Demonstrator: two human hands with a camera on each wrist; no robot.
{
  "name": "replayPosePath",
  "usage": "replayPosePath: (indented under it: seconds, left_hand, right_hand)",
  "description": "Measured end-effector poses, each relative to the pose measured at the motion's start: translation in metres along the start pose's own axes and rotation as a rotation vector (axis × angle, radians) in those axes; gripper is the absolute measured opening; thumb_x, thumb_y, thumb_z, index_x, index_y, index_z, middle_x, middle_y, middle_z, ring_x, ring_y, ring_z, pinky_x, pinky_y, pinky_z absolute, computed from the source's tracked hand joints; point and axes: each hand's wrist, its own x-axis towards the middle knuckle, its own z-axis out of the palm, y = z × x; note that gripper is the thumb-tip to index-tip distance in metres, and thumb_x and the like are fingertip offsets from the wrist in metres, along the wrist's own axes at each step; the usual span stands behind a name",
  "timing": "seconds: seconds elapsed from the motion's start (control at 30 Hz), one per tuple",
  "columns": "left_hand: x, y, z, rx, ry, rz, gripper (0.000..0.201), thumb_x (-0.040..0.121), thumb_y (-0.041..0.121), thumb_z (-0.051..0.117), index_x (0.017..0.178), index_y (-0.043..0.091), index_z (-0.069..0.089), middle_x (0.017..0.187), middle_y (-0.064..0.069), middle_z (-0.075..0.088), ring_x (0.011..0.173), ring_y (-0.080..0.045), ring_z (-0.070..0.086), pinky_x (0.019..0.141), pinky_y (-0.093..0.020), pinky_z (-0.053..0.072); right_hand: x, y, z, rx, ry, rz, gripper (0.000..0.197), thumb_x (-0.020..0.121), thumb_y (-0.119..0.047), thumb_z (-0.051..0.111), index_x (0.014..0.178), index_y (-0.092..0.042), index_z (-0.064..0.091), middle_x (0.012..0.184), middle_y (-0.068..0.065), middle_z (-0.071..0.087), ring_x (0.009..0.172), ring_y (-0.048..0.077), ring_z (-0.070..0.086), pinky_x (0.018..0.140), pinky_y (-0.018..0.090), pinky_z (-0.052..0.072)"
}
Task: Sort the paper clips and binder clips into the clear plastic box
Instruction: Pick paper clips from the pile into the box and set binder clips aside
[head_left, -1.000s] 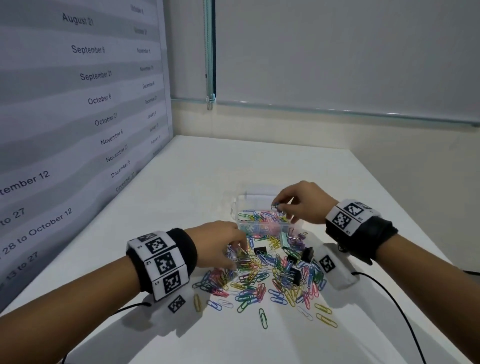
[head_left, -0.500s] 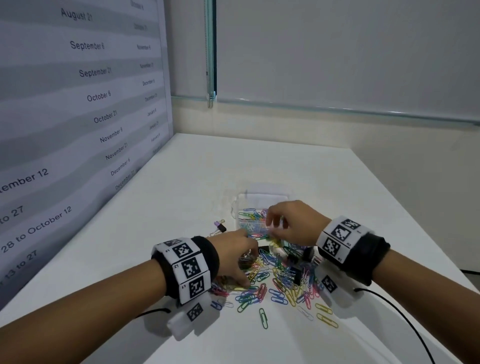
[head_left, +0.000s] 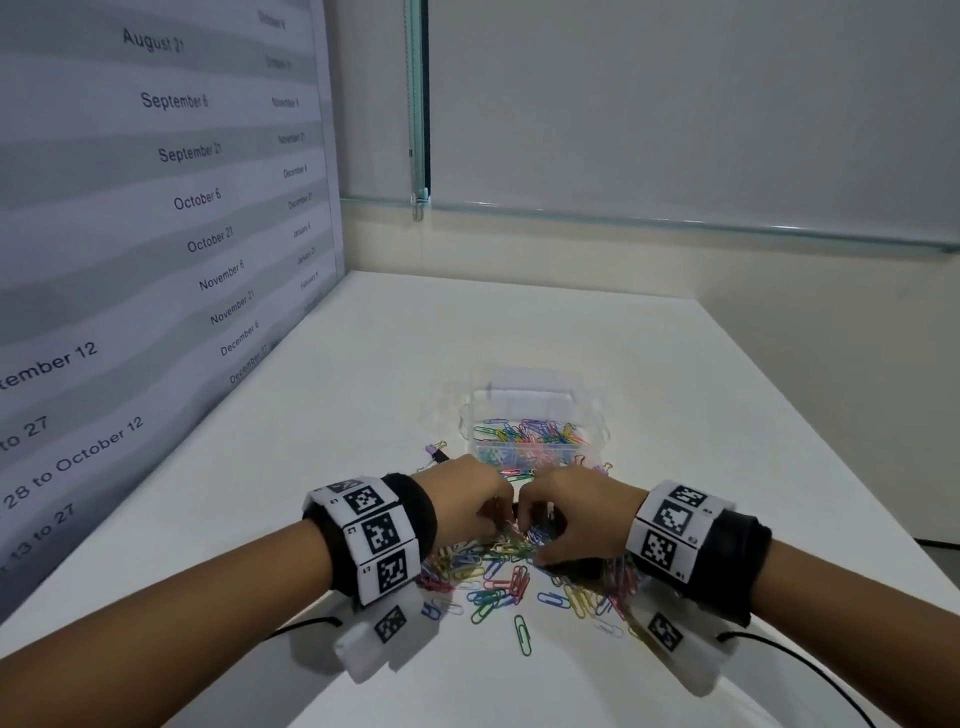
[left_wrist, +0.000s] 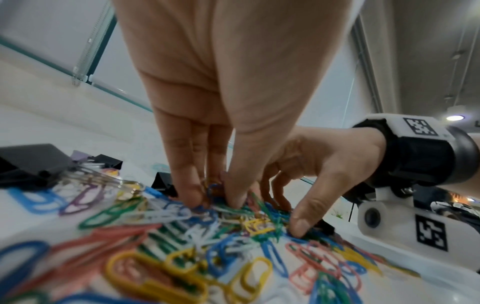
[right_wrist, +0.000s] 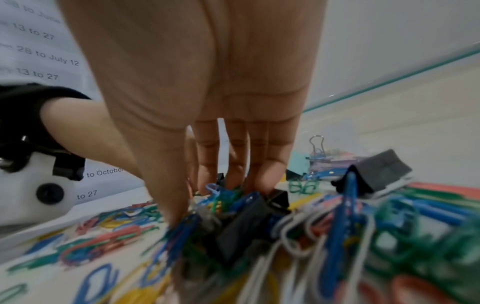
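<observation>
A clear plastic box (head_left: 589, 415) stands open on the white table, with coloured paper clips (head_left: 530, 434) inside. In front of it lies a loose pile of paper clips (head_left: 493, 577) mixed with black binder clips (left_wrist: 31, 162). Both hands are down in the pile, side by side. My left hand (head_left: 493, 519) pinches a few paper clips (left_wrist: 211, 190) between thumb and fingers. My right hand (head_left: 535, 535) has its thumb (right_wrist: 176, 205) and fingers (right_wrist: 262, 179) curled round a bunch of clips with a black binder clip (right_wrist: 241, 222) in it.
A wall panel printed with dates (head_left: 156, 234) runs along the table's left edge. More binder clips (head_left: 439, 452) lie left of the box and another black one (right_wrist: 376, 172) sits right of my right hand. Cables (head_left: 810, 670) trail from both wrists.
My right hand left the box and came down onto the pile beside the left hand. The left hand shifted right within the pile and closed its fingers on clips.
</observation>
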Motion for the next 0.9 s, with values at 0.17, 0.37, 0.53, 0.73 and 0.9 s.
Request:
replayPosePath:
  seconds: [0.17, 0.37, 0.53, 0.73, 0.9]
  left_hand:
    - [-0.001, -0.012, -0.009, -0.136, 0.061, -0.033, 0.019, 0.087, 0.011, 0.058, 0.102, 0.011, 0.069, 0.104, -0.006, 0.071, 0.084, -0.011, 0.060, 0.075, -0.017, 0.042]
    - [0.009, -0.027, -0.015, -0.426, 0.229, -0.112, 0.019, 0.092, 0.008, 0.052, 0.104, 0.009, 0.066, 0.094, -0.002, 0.066, 0.069, -0.011, 0.064, 0.065, -0.013, 0.051]
    - [0.027, -0.033, -0.021, -0.810, 0.334, -0.189, 0.026, 0.093, -0.005, 0.042, 0.111, -0.005, 0.061, 0.094, -0.009, 0.061, 0.057, -0.006, 0.066, 0.066, -0.015, 0.057]
    - [0.039, -0.028, -0.033, -1.215, 0.397, -0.292, 0.030, 0.093, -0.011, 0.034, 0.117, -0.016, 0.053, 0.095, -0.017, 0.058, 0.074, -0.012, 0.059, 0.061, -0.012, 0.054]
    - [0.038, -0.031, -0.033, -1.199, 0.317, -0.291, 0.033, 0.094, -0.001, 0.041, 0.125, 0.000, 0.051, 0.112, -0.010, 0.058, 0.102, -0.019, 0.057, 0.088, -0.023, 0.047]
  right_hand:
    - [-0.002, 0.005, -0.006, 0.089, 0.026, 0.026, 0.013, 0.080, -0.015, 0.067, 0.092, -0.012, 0.071, 0.094, 0.000, 0.071, 0.074, 0.006, 0.055, 0.067, 0.014, 0.043]
    - [0.000, 0.015, -0.016, 0.180, 0.154, 0.068, 0.019, 0.078, -0.006, 0.059, 0.089, -0.013, 0.073, 0.088, 0.005, 0.074, 0.074, 0.012, 0.065, 0.070, 0.019, 0.052]
    - [0.002, 0.016, -0.013, 0.170, -0.020, 0.079, 0.032, 0.068, -0.034, 0.079, 0.094, -0.019, 0.068, 0.090, -0.002, 0.066, 0.071, 0.006, 0.056, 0.063, 0.018, 0.045]
    - [0.008, 0.012, -0.003, 0.148, -0.053, 0.044, 0.022, 0.071, -0.025, 0.078, 0.089, -0.016, 0.068, 0.086, 0.000, 0.064, 0.068, 0.006, 0.055, 0.057, 0.009, 0.041]
    - [0.009, 0.015, -0.005, 0.230, -0.029, 0.057, 0.010, 0.075, -0.016, 0.074, 0.085, -0.014, 0.073, 0.073, -0.007, 0.065, 0.057, -0.004, 0.055, 0.055, 0.006, 0.042]
